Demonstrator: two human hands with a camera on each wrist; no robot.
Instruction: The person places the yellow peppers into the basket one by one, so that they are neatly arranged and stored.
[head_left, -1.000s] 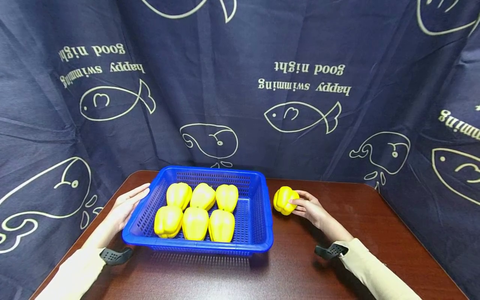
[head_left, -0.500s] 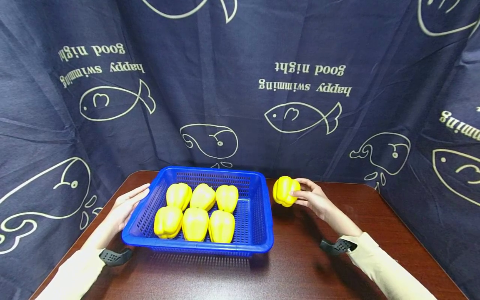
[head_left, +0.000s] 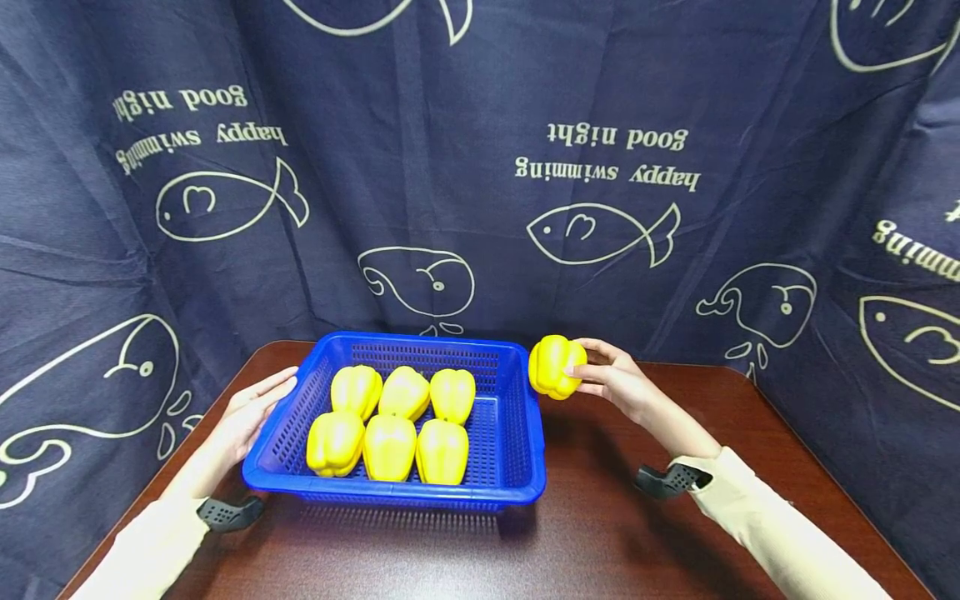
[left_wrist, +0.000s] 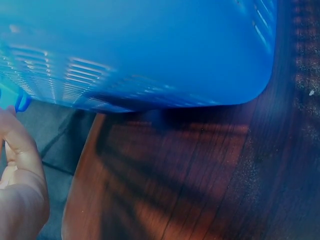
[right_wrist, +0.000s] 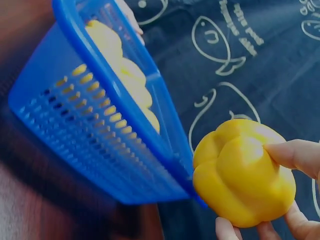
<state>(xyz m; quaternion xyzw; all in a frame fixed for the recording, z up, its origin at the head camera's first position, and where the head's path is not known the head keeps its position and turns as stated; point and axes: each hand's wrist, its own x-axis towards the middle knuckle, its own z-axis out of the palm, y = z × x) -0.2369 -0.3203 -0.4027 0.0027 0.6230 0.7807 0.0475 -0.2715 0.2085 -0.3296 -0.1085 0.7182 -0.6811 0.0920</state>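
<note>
A yellow bell pepper [head_left: 553, 367] is held off the table by my right hand [head_left: 617, 383], just outside the right rim of the blue basket [head_left: 531, 433]. The right wrist view shows my thumb [right_wrist: 295, 154] on one side of the pepper [right_wrist: 245, 175] and fingertips under it. Several more yellow bell peppers [head_left: 390, 447] stand in two rows inside the basket; bare basket floor shows to their right. At the basket's left side, my left hand [head_left: 251, 417] rests against the rim with its fingers extended. In the left wrist view, this hand [left_wrist: 22, 175] is partly cut off.
The basket stands on a dark brown wooden table [head_left: 600, 533]. Behind and beside the table hangs a dark blue curtain [head_left: 480, 167] with white fish and lettering. Each wrist wears a black strap [head_left: 667, 481].
My right hand has raised the bell pepper from beside the basket and moved it up and left toward the basket's right rim. My left hand has stayed at the left side.
</note>
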